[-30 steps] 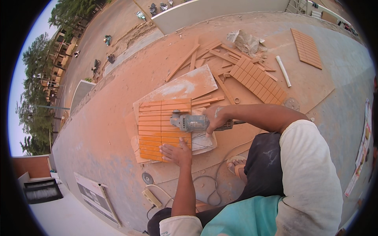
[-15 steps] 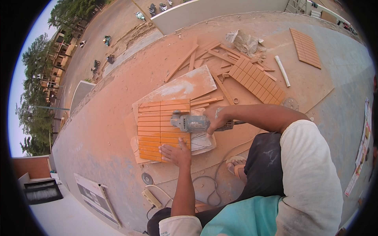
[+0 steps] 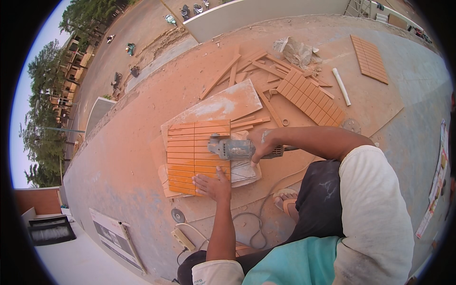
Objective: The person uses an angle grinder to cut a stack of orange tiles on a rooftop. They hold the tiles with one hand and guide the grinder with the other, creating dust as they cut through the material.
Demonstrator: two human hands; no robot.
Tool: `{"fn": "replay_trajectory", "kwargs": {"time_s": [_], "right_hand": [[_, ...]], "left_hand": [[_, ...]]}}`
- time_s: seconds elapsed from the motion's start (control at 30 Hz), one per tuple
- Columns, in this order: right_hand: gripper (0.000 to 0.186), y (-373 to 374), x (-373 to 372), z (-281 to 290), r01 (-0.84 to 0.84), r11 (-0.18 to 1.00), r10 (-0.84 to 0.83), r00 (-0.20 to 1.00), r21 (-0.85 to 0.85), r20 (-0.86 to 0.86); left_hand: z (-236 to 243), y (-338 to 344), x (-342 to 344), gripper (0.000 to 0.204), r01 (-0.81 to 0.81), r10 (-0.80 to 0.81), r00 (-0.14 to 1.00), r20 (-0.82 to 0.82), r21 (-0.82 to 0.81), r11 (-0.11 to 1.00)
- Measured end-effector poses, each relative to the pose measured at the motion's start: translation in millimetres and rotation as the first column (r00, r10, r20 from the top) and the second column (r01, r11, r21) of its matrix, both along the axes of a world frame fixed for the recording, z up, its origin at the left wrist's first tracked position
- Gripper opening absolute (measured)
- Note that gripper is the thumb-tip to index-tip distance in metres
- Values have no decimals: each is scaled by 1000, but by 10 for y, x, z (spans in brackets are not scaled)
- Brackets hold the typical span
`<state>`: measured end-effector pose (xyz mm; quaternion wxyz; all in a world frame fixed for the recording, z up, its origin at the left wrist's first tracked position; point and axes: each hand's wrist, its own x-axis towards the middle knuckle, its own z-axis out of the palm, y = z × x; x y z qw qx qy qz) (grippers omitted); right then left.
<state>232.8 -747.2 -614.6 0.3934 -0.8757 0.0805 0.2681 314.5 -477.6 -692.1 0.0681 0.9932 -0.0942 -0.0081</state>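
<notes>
An angle grinder (image 3: 235,149), grey and dusty, lies across the right half of an orange grooved tile (image 3: 180,152). My right hand (image 3: 260,142) is wrapped round the grinder's body from the right, and its head rests at the tile's middle. Flat on the tile's lower right part is my left hand (image 3: 213,184), fingers spread, just below the grinder. Beneath the tile, a pale dusty slab (image 3: 223,102) and a wrapped block (image 3: 247,173) stick out. The grinder's disc is mostly hidden under its head.
Cut tile strips (image 3: 247,64) are heaped beyond, beside another grooved tile (image 3: 311,97) and a crumpled sack (image 3: 294,51). A white pipe (image 3: 341,86) lies to the right. Near my left forearm are a loose disc (image 3: 177,215) and a power strip (image 3: 183,239); a cable (image 3: 259,228) loops by my foot.
Hands, grinder and tile hold nearly the same places; the whole view has shifted very slightly. A distant motorbike on the road has moved up and to the right.
</notes>
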Motion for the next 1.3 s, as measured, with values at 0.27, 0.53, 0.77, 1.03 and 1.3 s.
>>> {"fn": "replay_trajectory", "kwargs": {"time_s": [0.27,0.53,0.77,1.03,1.3], "right_hand": [[91,-19,-27,26,-7,1000,7,1000,3,13],[92,-10,-20,19,2,1000,-2,1000,13,-7],[90,-50,-131,31,30,999,-30,1000,41,-4],[97,1,82,86,144,988,-146,989,59,34],[97,342,874,136,145,978,-163,981,152,110]], "left_hand": [[31,-17,-7,98,-7,7,1000,-20,-5,1000],[45,-8,-3,99,-11,11,1000,-24,-2,1000],[18,-26,-15,100,-11,11,1000,-17,2,1000],[7,32,31,102,-15,16,999,45,-28,999],[3,5,-24,101,8,-7,1000,26,-42,999]]}}
